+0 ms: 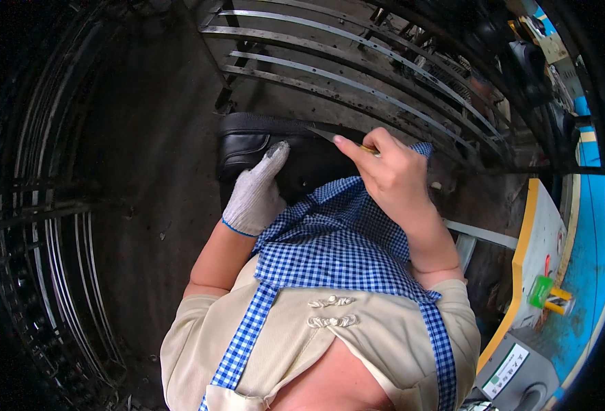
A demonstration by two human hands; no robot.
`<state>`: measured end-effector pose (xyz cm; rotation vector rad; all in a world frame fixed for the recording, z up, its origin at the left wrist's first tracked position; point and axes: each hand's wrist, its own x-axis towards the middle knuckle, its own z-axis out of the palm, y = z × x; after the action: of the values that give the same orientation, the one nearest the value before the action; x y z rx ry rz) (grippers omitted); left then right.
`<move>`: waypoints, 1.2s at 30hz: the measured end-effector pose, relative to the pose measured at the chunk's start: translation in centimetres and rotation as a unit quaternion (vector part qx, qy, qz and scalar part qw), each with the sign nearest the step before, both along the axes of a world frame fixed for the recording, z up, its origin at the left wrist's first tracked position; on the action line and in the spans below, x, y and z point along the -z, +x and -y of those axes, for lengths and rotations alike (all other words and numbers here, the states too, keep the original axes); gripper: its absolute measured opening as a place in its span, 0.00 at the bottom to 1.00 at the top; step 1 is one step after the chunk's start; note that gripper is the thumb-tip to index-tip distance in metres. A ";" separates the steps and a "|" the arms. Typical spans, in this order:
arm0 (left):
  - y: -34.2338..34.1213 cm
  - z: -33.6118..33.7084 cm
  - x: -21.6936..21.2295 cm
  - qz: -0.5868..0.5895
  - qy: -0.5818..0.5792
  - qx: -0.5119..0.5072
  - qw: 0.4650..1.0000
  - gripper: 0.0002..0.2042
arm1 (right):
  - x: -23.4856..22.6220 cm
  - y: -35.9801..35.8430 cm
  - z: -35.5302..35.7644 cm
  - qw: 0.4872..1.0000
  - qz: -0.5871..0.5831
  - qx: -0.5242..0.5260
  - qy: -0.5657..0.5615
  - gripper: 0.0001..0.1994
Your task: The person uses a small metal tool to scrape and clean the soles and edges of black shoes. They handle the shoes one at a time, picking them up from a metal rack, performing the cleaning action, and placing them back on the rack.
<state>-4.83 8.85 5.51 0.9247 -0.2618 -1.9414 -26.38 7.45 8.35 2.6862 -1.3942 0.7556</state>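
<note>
A black shoe (244, 145) lies on its side across my lap, its thick sole edge facing away from me. My left hand (256, 195), in a white knit glove with a dark worn thumb tip, grips the shoe with the thumb pressed on its upper. Bare, my right hand (395, 171) is closed round a thin pointed knife (323, 133). A bit of yellow handle shows between the fingers. The blade points left and lies along the sole edge; whether it touches cannot be told. The blue checked apron (336, 253) covers the lap below the shoe.
Ahead stands a metal rack (343, 82) with long bars; another rack (76, 274) is at the left. To the right is a white panel with a yellow edge (521, 260), beside a blue surface (586, 274). A grey machine (525, 383) sits at the lower right.
</note>
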 end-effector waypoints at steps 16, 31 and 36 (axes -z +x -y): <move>1.5 -1.7 5.0 0.593 -0.433 0.171 0.657 0.19 | 2.7 2.0 2.0 0.988 0.133 -0.064 -0.050 0.12; 0.8 -0.2 0.7 -0.076 0.028 -0.024 0.996 0.20 | 7.7 -4.9 4.0 0.888 0.392 0.068 0.230 0.20; 1.8 0.2 1.7 -0.063 -0.029 -0.017 0.997 0.24 | 5.2 -4.2 0.4 0.923 0.246 0.065 0.288 0.30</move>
<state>-3.00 8.62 3.78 0.7612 -0.2266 -1.9413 -30.55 7.02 3.13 2.8731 -2.1900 1.2368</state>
